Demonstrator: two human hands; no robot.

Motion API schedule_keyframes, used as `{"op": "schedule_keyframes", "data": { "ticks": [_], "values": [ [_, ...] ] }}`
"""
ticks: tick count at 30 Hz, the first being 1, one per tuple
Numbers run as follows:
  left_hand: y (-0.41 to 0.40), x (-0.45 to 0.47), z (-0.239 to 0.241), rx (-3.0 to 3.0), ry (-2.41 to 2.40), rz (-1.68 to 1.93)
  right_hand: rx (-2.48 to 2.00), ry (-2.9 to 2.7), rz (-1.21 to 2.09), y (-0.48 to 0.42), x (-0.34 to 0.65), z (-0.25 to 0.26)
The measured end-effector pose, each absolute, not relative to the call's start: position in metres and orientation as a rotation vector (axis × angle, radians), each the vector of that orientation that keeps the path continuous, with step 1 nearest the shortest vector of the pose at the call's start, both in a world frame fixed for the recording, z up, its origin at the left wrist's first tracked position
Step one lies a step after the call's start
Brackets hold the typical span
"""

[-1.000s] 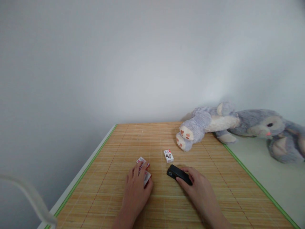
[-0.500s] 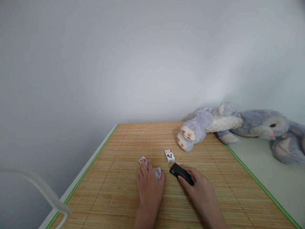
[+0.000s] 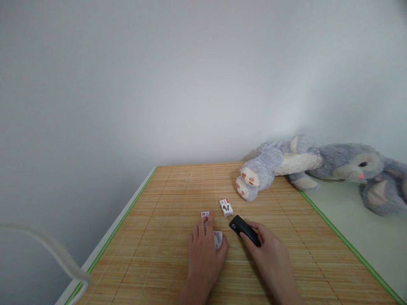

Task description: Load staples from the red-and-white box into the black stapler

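My left hand [image 3: 205, 250] lies palm down on a bamboo mat [image 3: 152, 245], its fingers pressed over a small white and red box [image 3: 217, 238]; only the box's ends show past the fingers. My right hand [image 3: 270, 254] rests on the mat to the right, fingers closed round the near end of a black oblong device [image 3: 243, 228] that lies flat and points away to the left. A second small white box [image 3: 226, 207] with red and black print sits free on the mat just beyond both hands.
A grey plush rabbit [image 3: 318, 169] lies along the back right, its feet reaching onto the mat. The mat has green edging, over a pale surface [image 3: 359, 237] at the right. A white wall stands behind. A blurred white cable [image 3: 47, 254] crosses the lower left.
My left hand has slid to the right with the box under it, ending close beside the black device. My right hand and the device have barely shifted.
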State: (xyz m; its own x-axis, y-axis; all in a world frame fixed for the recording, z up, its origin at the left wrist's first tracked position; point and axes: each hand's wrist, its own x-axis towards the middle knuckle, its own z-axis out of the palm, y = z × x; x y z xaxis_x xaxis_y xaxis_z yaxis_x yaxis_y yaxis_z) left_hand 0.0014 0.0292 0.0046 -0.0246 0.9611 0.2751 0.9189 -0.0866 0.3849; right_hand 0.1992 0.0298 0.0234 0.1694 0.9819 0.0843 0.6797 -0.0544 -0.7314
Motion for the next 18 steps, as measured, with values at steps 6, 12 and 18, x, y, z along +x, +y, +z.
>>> {"op": "schedule_keyframes", "data": {
  "ticks": [6, 12, 18],
  "values": [
    [0.044, 0.052, 0.007, 2.059, 2.102, 0.796, -1.985, -1.463, 0.465, 0.059, 0.216, 0.023],
    [0.06, 0.053, 0.005, 2.134, 2.047, 0.818, -1.852, -1.605, 0.492, 0.09, 0.215, 0.031],
    [0.061, 0.044, 0.005, 2.148, 2.032, 0.781, -1.772, -1.726, 0.575, 0.085, 0.212, 0.034]
  ]
}}
